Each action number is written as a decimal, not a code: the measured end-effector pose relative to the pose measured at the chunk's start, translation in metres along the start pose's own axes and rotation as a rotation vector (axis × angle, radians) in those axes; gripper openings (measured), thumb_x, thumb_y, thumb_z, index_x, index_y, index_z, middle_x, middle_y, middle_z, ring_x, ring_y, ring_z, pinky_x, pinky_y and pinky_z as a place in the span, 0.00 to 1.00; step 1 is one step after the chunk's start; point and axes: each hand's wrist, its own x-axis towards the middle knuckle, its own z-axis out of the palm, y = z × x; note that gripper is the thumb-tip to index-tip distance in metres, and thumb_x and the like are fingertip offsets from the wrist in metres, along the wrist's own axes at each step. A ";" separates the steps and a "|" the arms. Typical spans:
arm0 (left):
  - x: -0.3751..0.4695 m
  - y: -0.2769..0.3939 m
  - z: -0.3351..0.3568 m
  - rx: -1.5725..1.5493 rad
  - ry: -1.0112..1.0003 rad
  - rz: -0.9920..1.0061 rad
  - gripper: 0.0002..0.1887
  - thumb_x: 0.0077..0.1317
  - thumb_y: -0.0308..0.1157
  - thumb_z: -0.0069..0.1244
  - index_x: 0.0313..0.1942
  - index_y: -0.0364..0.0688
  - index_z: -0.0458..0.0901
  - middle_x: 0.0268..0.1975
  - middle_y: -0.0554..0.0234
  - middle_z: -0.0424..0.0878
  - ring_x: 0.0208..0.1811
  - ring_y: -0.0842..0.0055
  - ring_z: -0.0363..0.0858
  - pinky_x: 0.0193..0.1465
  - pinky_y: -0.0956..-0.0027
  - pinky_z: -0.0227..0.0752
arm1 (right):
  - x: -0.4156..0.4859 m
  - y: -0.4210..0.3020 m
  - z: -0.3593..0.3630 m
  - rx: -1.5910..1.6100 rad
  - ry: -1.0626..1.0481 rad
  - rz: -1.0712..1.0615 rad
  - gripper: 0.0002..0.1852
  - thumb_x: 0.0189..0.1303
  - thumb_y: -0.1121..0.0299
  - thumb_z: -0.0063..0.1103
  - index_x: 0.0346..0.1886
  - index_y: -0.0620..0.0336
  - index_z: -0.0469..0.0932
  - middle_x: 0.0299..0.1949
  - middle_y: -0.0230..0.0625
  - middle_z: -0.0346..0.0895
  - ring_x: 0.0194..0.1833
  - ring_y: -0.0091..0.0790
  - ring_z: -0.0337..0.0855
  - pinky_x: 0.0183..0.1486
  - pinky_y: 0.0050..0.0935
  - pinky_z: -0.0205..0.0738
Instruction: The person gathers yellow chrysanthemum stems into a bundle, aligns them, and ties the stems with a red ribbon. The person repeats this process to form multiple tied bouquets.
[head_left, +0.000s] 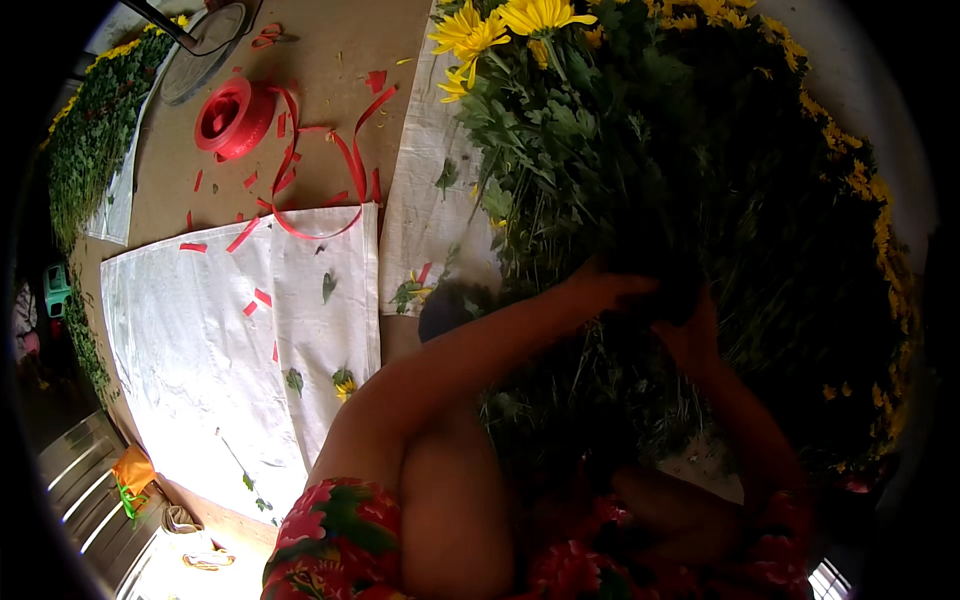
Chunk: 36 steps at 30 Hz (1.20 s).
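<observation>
Both my hands reach into a deep pile of yellow chrysanthemums (577, 142) with long leafy green stems, on my right. My left hand (619, 291) stretches across my knee into the foliage, its fingers lost in deep shadow. Close beside it, my right hand (688, 336) comes up from the lower right among the stems. Shadow hides what lies between the two hands, so any grip on the stems cannot be made out. Large yellow flower heads (540, 15) show at the top of the pile, and more blooms (885, 225) line its right rim.
On the floor (169, 161) lie a red ribbon roll (234, 118), its loose ribbon (352, 161) and red-handled scissors (267, 35). White woven sheets (195, 300) bear ribbon scraps and leaves. A round base (202, 56) and another flower pile (105, 120) stand far left, a slatted chair (82, 480) lower left.
</observation>
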 end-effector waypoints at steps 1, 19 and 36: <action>0.008 -0.003 -0.005 0.011 0.025 -0.008 0.34 0.62 0.39 0.62 0.66 0.43 0.68 0.62 0.59 0.77 0.59 0.66 0.77 0.57 0.53 0.73 | 0.005 0.010 -0.001 -0.055 0.029 -0.025 0.46 0.47 0.67 0.76 0.70 0.64 0.61 0.65 0.51 0.68 0.64 0.46 0.73 0.65 0.41 0.67; -0.036 -0.035 -0.132 0.132 0.279 0.311 0.28 0.68 0.36 0.56 0.65 0.42 0.69 0.63 0.55 0.76 0.68 0.64 0.70 0.67 0.56 0.68 | 0.078 -0.020 0.100 -0.850 0.206 -0.059 0.33 0.53 0.66 0.72 0.64 0.54 0.69 0.56 0.45 0.73 0.59 0.53 0.74 0.56 0.50 0.72; -0.061 -0.012 -0.148 -0.836 -0.035 0.177 0.24 0.69 0.39 0.49 0.61 0.35 0.74 0.59 0.51 0.80 0.60 0.59 0.78 0.70 0.53 0.64 | 0.045 0.003 0.187 -0.043 0.016 -0.001 0.20 0.61 0.70 0.68 0.56 0.65 0.78 0.51 0.39 0.82 0.47 0.34 0.82 0.51 0.33 0.75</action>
